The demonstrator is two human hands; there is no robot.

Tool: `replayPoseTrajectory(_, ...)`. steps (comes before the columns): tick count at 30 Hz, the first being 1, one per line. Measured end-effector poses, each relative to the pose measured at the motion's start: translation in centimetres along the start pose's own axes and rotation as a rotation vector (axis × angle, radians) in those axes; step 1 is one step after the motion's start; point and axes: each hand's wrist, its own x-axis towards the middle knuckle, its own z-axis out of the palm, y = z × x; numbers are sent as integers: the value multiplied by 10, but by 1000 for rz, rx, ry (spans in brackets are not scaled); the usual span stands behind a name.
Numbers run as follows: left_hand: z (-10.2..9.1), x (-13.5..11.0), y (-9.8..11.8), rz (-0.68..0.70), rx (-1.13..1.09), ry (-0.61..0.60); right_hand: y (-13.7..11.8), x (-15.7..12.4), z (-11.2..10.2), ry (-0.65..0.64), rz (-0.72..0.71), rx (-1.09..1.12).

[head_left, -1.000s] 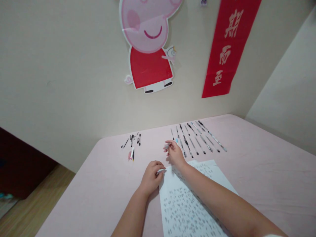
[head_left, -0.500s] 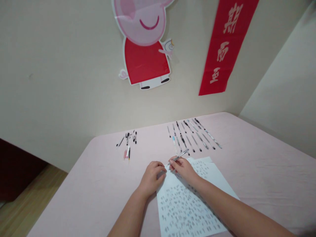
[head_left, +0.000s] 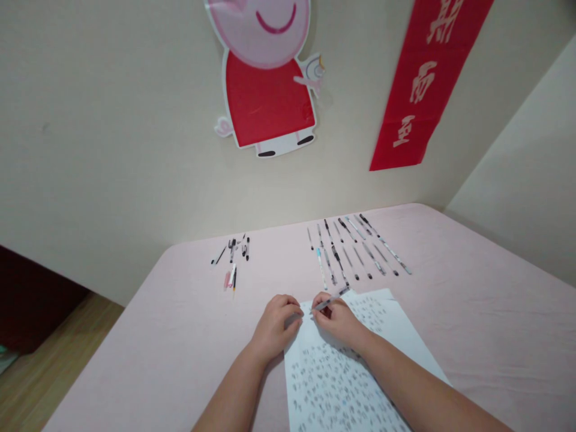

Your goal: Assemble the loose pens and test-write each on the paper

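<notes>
Smooth pink tabletop (head_left: 472,312), cream wall (head_left: 112,150); pen row (head_left: 355,249) at twelve o'clock. Over scribbled sheet (head_left: 342,384), right hand (head_left: 337,318) gripping slim pen (head_left: 330,300), left hand (head_left: 274,327) curled shut.

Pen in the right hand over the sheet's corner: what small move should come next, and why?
Probably lower the pen tip onto the top left corner of the sheet: the right hand holds it slanted just above there, and the left hand rests at that edge, seemingly steadying it.
</notes>
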Motion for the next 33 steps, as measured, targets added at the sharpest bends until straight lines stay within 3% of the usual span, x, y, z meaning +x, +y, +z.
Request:
replayPoseTrajectory(11, -2, 0, 1, 15, 8, -25, -1, 0, 0, -8, -30, -114)
replayPoseTrajectory(23, -2, -1, 2, 47, 50, -47, -4, 1, -1, -6, -49, -41)
replayPoseTrajectory(33, -1, -2, 0, 49, 44, -43, 3, 0, 4, 15, -85, -142)
